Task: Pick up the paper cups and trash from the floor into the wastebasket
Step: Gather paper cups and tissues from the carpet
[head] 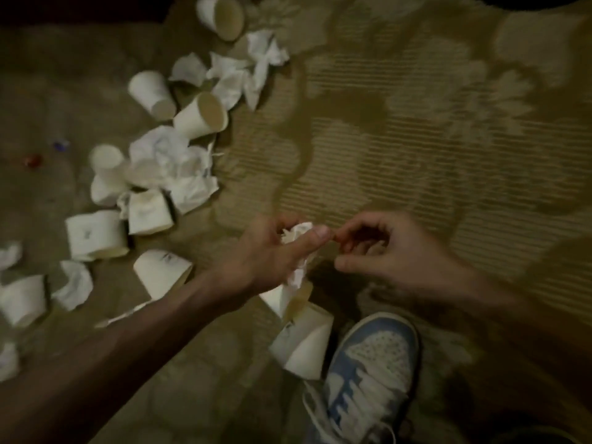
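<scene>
The left hand (272, 251) gripped a crumpled paper wad (296, 233). Its fingers curled round the wad from the far side and the thumb lay across the near side. A tail of the paper hung out below the palm. The wad was held above the carpet (416, 139), not resting on it.

The right hand (390, 251) hung just beside it, fingers loosely curled and thumb stretched out below them. Its forefinger tip was at the left thumb's tip. Motion blur hid whether the two touched, and whether the right hand pinched anything.

Directly below the left hand lay a tipped cup (282, 299). A second cup (304, 344) lay on its side nearer the camera, touching the toe of a blue and white shoe (368, 373).

To the left, more cups and paper lay strewn in a band across the carpet. One cup (161, 274) lay next to the left forearm, and two flattened ones (96, 235) were beyond it. Further off sat a heap of paper (173, 161), then two cups on their sides (201, 115), and a far cup (221, 16) at the top. Beside that last cup was another bunch of tissue (256, 59). A small red bit (32, 160) and a purple bit (60, 144) sat apart at the far left.
</scene>
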Action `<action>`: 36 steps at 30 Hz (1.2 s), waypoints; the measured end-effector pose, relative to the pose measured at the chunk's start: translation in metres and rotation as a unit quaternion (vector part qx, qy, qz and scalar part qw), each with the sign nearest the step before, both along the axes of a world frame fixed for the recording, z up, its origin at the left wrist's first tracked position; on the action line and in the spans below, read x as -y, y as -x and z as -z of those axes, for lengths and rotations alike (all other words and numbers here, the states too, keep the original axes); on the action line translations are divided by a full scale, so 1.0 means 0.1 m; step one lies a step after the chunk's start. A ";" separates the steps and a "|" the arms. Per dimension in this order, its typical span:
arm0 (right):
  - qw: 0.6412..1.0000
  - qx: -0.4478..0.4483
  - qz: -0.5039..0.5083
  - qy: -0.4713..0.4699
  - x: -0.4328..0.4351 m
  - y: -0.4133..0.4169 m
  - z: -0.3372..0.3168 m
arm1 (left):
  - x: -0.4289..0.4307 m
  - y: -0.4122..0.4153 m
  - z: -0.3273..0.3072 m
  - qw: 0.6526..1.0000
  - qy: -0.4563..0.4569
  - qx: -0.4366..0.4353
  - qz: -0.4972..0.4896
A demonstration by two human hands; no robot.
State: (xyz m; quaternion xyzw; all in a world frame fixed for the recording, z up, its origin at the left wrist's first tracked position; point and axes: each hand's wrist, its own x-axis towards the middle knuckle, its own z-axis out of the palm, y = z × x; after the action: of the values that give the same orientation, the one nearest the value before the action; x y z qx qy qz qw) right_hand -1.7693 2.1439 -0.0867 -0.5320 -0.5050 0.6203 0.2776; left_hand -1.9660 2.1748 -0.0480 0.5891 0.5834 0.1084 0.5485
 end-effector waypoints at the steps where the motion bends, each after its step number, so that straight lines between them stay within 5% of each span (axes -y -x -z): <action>1: 0.998 0.047 -0.044 -0.002 0.04 0.10 0.06 | 0.09 0.15 -0.01 0.999 -0.002 -0.028 0.014; 4: 0.967 0.177 -0.185 0.002 0.19 0.30 0.23 | 0.42 0.49 0.02 0.995 0.050 -0.088 0.012; 7: 0.952 0.185 -0.240 0.041 0.34 0.41 0.36 | 0.75 0.65 0.17 0.983 0.109 -0.137 -0.051; 10: 0.950 0.186 -0.249 0.018 0.40 0.50 0.45 | 0.97 0.72 0.30 0.967 0.142 -0.196 -0.080; 17: 0.961 0.182 -0.208 0.016 0.49 0.52 0.53 | 1.10 0.55 0.41 0.947 0.254 -0.148 -0.132; 20: 0.972 0.159 -0.165 0.043 0.51 0.41 0.52 | 1.01 0.45 0.37 0.941 0.294 -0.090 -0.139; 27: 0.994 0.102 0.007 0.027 0.28 -0.22 0.26 | 0.67 -0.15 0.18 0.961 0.234 0.024 -0.143; 36: 0.968 0.097 0.219 -0.073 -0.07 -1.03 -0.38 | -0.26 -1.15 -0.15 0.978 0.124 0.113 -0.121</action>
State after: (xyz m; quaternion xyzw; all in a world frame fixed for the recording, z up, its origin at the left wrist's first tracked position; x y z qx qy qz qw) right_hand -1.6659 2.1505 -0.0492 -0.6657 -0.4445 0.4512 0.3946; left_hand -1.8507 2.2005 -0.0328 0.4252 0.5938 0.1666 0.6625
